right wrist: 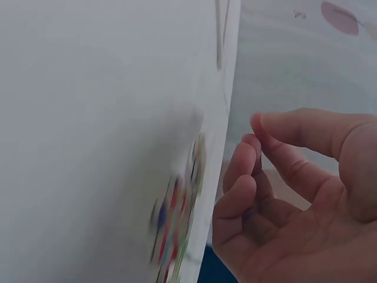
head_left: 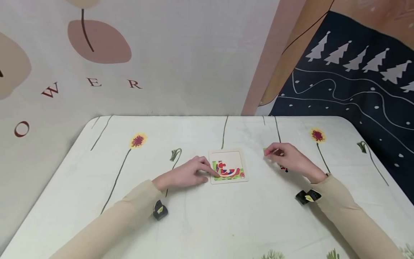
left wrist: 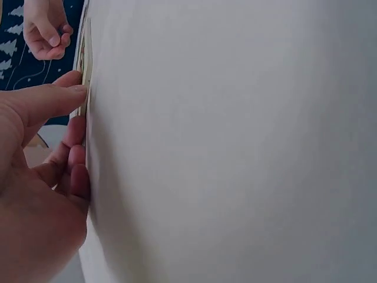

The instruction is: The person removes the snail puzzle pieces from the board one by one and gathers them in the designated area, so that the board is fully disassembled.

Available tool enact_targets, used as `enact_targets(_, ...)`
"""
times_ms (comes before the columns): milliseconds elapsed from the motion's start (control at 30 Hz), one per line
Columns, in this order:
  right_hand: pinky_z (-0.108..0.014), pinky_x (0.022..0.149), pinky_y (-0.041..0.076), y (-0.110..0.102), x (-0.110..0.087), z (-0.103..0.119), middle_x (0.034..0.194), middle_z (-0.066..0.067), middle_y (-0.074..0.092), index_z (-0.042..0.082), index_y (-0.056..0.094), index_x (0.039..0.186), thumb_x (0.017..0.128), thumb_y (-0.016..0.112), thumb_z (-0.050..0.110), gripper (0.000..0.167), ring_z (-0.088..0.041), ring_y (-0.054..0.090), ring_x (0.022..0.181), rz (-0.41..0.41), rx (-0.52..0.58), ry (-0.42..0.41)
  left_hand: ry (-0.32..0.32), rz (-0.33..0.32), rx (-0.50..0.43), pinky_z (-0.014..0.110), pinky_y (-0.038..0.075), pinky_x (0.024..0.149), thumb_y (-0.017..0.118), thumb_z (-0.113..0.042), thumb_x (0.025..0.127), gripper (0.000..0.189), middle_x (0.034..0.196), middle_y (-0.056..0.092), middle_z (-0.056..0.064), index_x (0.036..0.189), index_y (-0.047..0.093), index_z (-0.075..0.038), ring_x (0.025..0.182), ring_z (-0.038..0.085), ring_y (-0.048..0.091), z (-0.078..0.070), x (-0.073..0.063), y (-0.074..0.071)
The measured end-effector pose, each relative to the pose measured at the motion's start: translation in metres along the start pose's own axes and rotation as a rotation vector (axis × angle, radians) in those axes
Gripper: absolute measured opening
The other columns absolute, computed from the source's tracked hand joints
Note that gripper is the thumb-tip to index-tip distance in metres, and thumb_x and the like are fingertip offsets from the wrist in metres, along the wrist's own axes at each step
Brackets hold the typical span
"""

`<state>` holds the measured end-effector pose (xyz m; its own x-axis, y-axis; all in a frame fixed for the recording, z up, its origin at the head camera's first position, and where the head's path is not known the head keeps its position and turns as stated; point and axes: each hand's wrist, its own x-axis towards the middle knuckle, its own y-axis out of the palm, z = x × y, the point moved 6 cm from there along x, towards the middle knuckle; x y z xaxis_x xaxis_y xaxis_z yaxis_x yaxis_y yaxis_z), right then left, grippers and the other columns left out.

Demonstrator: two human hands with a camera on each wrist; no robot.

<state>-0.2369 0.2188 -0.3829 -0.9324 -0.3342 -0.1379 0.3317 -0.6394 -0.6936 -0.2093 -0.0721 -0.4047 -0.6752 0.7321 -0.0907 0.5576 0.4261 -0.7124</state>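
Note:
A square puzzle board (head_left: 229, 153) with a colourful, partly filled picture lies mid-table. My left hand (head_left: 191, 172) is at its left side, index finger extended onto the picture's lower left and thumb beside the near edge. The left wrist view shows the board (left wrist: 88, 56) edge-on by the fingers. Over loose puzzle pieces (right wrist: 174, 218) to the right, my right hand (head_left: 288, 156) has thumb and index fingertips together. Nothing shows between them in the right wrist view, where the other fingers are curled. The right hand partly hides the pieces in the head view.
A white cloth (head_left: 207, 219) with printed flowers covers the table. Behind it hangs a pale printed sheet (head_left: 194, 64), with a dark tree-patterned cloth (head_left: 323, 90) at the right. A black wrist device (head_left: 160, 210) is at the left cuff, another black device (head_left: 304, 197) at the right.

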Motion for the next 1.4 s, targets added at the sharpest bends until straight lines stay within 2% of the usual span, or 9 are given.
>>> enact_targets(300, -0.027, 0.072, 0.047, 0.024, 0.015, 0.023, 0.102, -0.013, 0.069, 0.003, 0.069, 0.102, 0.095, 0.062, 0.008, 0.011, -0.017, 0.06, 0.086, 0.053, 0.032, -0.092, -0.021, 0.019, -0.086, 0.034, 0.037, 0.094, 0.065, -0.008, 0.092, 0.029, 0.111, 0.059, 0.001, 0.116, 0.076, -0.02, 0.107, 0.017, 0.045, 0.008, 0.003, 0.0)
enact_targets(433, -0.027, 0.072, 0.048, 0.034, 0.02, 0.031, 0.103, -0.013, 0.07, 0.002, 0.069, 0.102, 0.094, 0.061, 0.006, 0.012, -0.017, 0.061, 0.087, 0.091, 0.044, -0.107, -0.021, 0.019, -0.089, 0.034, 0.036, 0.094, 0.066, -0.009, 0.091, 0.029, 0.11, 0.059, 0.0, 0.115, 0.076, -0.02, 0.108, 0.016, 0.045, 0.01, 0.003, 0.001)
enact_targets(633, -0.026, 0.079, 0.049, 0.05, 0.028, 0.045, 0.104, -0.012, 0.07, 0.002, 0.068, 0.104, 0.093, 0.061, 0.004, 0.013, -0.016, 0.063, 0.092, 0.147, 0.055, -0.159, -0.008, 0.016, -0.084, 0.033, 0.036, 0.096, 0.069, -0.01, 0.089, 0.028, 0.108, 0.06, 0.0, 0.115, 0.076, -0.019, 0.107, 0.015, 0.046, 0.011, 0.006, 0.001)
enact_targets(900, -0.03, 0.081, 0.049, 0.069, 0.036, 0.07, 0.105, -0.012, 0.07, 0.002, 0.069, 0.106, 0.093, 0.062, 0.007, 0.015, -0.016, 0.063, 0.089, 0.209, 0.063, -0.196, -0.027, 0.021, -0.101, 0.034, 0.034, 0.096, 0.072, -0.013, 0.087, 0.028, 0.108, 0.06, 0.0, 0.114, 0.077, -0.02, 0.107, 0.015, 0.046, 0.011, 0.005, 0.0)
enact_targets(1167, -0.029, 0.077, 0.049, 0.082, 0.04, 0.082, 0.103, -0.011, 0.068, 0.001, 0.067, 0.112, 0.093, 0.06, 0.008, 0.021, -0.016, 0.062, 0.087, 0.245, 0.034, -0.193, -0.028, -0.001, -0.122, 0.031, 0.035, 0.094, 0.076, -0.014, 0.085, 0.026, 0.105, 0.061, 0.0, 0.11, 0.078, -0.017, 0.105, 0.013, 0.046, 0.009, 0.007, 0.001)
enact_targets(1400, -0.027, 0.074, 0.046, 0.092, 0.043, 0.081, 0.11, -0.011, 0.067, 0.001, 0.064, 0.124, 0.094, 0.06, 0.011, 0.032, -0.014, 0.058, 0.084, 0.265, -0.018, -0.138, -0.04, -0.004, -0.154, 0.032, 0.034, 0.093, 0.077, -0.012, 0.084, 0.024, 0.103, 0.06, 0.001, 0.109, 0.079, -0.014, 0.105, 0.014, 0.045, 0.01, 0.009, 0.003)
